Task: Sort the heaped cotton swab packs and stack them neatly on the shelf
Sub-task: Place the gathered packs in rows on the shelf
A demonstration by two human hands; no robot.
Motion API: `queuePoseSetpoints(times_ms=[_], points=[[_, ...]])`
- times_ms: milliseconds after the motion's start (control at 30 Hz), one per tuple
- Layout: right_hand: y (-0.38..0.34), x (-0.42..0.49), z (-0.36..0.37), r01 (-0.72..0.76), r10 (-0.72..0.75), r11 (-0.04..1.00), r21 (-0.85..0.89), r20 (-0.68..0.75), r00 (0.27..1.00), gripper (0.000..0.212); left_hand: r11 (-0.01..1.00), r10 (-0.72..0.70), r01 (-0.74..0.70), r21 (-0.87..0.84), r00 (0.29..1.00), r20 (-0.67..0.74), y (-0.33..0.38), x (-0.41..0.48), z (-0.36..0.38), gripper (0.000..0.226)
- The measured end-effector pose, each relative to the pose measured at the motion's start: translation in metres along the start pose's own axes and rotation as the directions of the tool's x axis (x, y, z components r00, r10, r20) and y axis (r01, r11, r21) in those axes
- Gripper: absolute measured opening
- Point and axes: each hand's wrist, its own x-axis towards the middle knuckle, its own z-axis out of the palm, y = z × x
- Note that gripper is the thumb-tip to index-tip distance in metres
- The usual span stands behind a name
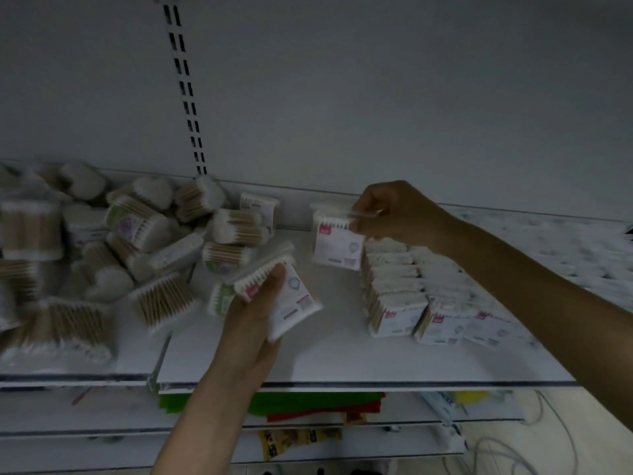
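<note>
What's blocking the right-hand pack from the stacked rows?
Nothing visible. The right hand pinches its pack by the top edge, right at the far left corner of the neat rows, with only bare shelf below. The left hand holds a second pack nearer the shelf front and to the left, off that path.

I have one view only: my wide-angle head camera, close above the flat white shelf point(342, 354), facing forward and slightly down toward the far plain grey back panel point(376, 97).
</note>
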Motion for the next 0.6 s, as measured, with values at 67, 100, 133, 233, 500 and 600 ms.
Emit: queuePoseSetpoints(times_ms=[67,100,133,233,500,600], points=[[0.006,0.007,0.001,0.048,-0.042,0.972,-0.229,0.031,0.999,0.021,1.000,0.008,-0.008,0.007,1.000,0.012,-0.003,0.002,-0.001,0.061],[0.008,0.010,0.005,0.067,-0.052,0.946,-0.318,0.054,0.997,0.022,1.000,-0.012,0.012,0.003,1.000,0.014,-0.005,0.001,-0.001,0.045],[0.012,0.012,0.009,0.091,-0.067,0.919,-0.383,0.074,0.995,0.020,1.000,-0.028,0.029,-0.008,1.000,0.013,-0.008,0.002,-0.003,0.031],[0.023,0.018,0.021,0.122,-0.130,0.762,-0.636,0.035,0.991,0.012,1.000,-0.025,0.025,0.003,0.999,0.031,-0.014,0.000,0.002,0.020],[0.036,0.014,0.020,0.181,-0.268,0.561,-0.807,0.030,0.963,0.026,0.851,0.152,-0.180,0.493,0.984,0.097,-0.033,0.015,0.003,0.014],[0.029,-0.001,0.010,0.269,-0.367,0.786,-0.556,-0.071,0.927,0.018,0.821,0.182,-0.220,0.527,0.976,0.124,-0.043,0.021,0.007,0.009]])
